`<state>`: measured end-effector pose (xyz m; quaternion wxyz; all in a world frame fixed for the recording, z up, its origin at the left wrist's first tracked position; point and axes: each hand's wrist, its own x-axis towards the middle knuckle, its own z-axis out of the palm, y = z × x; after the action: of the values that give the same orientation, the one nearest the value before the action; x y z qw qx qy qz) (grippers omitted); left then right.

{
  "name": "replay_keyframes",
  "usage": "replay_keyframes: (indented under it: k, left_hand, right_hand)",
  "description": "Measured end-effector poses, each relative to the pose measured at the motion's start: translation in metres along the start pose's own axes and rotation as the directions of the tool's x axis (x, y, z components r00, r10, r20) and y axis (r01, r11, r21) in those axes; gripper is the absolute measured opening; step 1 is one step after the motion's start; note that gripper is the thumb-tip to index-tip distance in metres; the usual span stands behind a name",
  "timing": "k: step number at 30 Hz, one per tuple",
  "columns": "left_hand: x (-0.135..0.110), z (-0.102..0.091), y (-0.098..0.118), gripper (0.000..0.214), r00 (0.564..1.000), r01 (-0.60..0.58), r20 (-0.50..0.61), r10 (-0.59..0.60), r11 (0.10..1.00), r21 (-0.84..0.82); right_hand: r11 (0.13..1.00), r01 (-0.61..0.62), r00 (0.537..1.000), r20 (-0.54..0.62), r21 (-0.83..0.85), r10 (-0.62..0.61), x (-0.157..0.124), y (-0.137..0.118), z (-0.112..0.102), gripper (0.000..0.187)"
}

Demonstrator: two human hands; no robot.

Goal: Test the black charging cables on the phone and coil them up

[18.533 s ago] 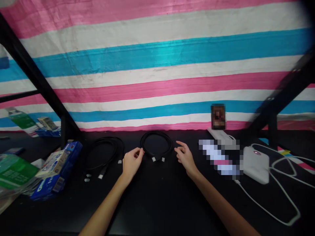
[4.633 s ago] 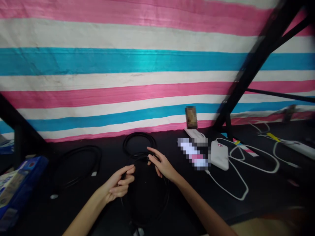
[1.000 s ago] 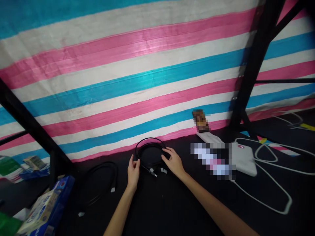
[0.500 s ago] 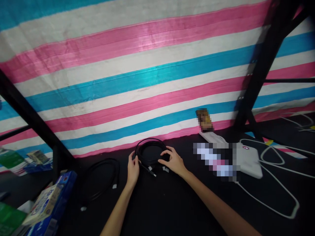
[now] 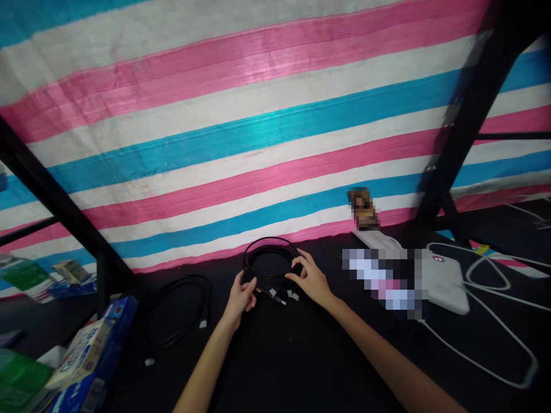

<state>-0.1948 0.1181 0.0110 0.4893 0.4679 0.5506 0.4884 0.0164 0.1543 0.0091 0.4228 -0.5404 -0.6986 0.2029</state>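
A stack of coiled black cables (image 5: 270, 253) lies on the black table (image 5: 301, 361) near the striped wall. Their metal plugs (image 5: 284, 297) stick out toward me. My left hand (image 5: 241, 296) pinches the coil's left edge with curled fingers. My right hand (image 5: 310, 279) rests on the coil's right side, fingers bent over the cable. A second black cable coil (image 5: 183, 307) lies loose to the left, untouched.
A white power bank (image 5: 447, 281) with white cords (image 5: 495, 321) sits at the right, beside a blurred-out object. A blue snack box (image 5: 92, 355) and green packets lie at the lower left. Black frame posts (image 5: 465, 126) rise on both sides against the striped tarp.
My left hand has closed from a flat touch into a pinch on the coil's left edge. My right hand has shifted slightly on the right side. The view has drifted a little.
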Motion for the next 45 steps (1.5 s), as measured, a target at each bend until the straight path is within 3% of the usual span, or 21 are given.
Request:
replay_keyframes:
  k: [7, 12, 18, 28, 31, 34, 37, 39, 42, 44, 45]
  left_hand:
    - [-0.001, 0.005, 0.001, 0.081, 0.996, -0.056, -0.07, 0.056, 0.998, -0.01]
    - [-0.006, 0.01, 0.004, 0.078, 0.996, -0.071, -0.047, 0.072, 0.997, 0.012]
    - [-0.009, 0.011, 0.004, 0.083, 0.997, -0.081, 0.007, 0.08, 0.996, 0.034]
    - [-0.009, 0.011, 0.003, 0.079, 0.994, -0.109, -0.014, 0.11, 0.993, 0.037]
    - [-0.008, 0.007, 0.004, 0.072, 0.99, -0.119, -0.074, 0.117, 0.993, -0.021]
    - [-0.008, 0.001, 0.008, 0.066, 0.989, -0.099, -0.129, 0.075, 0.977, -0.191]
    - [-0.007, -0.002, 0.012, 0.06, 0.99, -0.069, -0.141, 0.018, 0.929, -0.364]
    - [-0.006, -0.001, 0.012, 0.062, 0.992, -0.057, -0.127, 0.008, 0.919, -0.389]
    - [-0.004, -0.001, 0.009, 0.069, 0.992, -0.096, -0.11, 0.069, 0.96, -0.262]
    - [-0.003, -0.003, 0.006, 0.068, 0.959, -0.199, -0.201, 0.199, 0.98, 0.023]
    - [-0.003, -0.004, 0.005, 0.067, 0.918, -0.256, -0.25, 0.307, 0.942, 0.218]
  right_hand:
    - [0.999, 0.034, 0.998, 0.042, 0.034, -0.035, -0.006, -0.017, -0.004, 0.032]
    - [1.0, -0.02, 0.991, 0.129, -0.022, 0.022, -0.016, -0.034, -0.004, 0.051]
    - [0.993, -0.041, 0.984, 0.169, -0.108, 0.059, -0.025, -0.038, 0.002, 0.056]
    - [0.991, -0.053, 0.991, 0.118, -0.12, 0.067, -0.027, -0.038, 0.006, 0.03]
    - [0.992, -0.025, 0.994, 0.103, -0.127, 0.038, -0.026, -0.036, 0.005, 0.027]
    - [0.991, 0.003, 0.993, 0.115, -0.134, 0.012, -0.024, -0.035, 0.003, 0.027]
    - [0.985, 0.023, 0.992, 0.125, -0.172, -0.001, -0.024, -0.036, -0.001, 0.03]
    - [0.981, 0.035, 0.994, 0.11, -0.191, -0.014, -0.024, -0.038, -0.003, 0.032]
    - [0.979, 0.044, 0.998, 0.06, -0.198, -0.033, -0.021, -0.037, -0.008, 0.029]
    - [0.979, 0.034, 0.999, 0.009, -0.203, -0.032, -0.019, -0.034, -0.01, 0.022]
    - [0.978, 0.031, 0.999, -0.017, -0.207, -0.035, -0.017, -0.031, -0.011, 0.018]
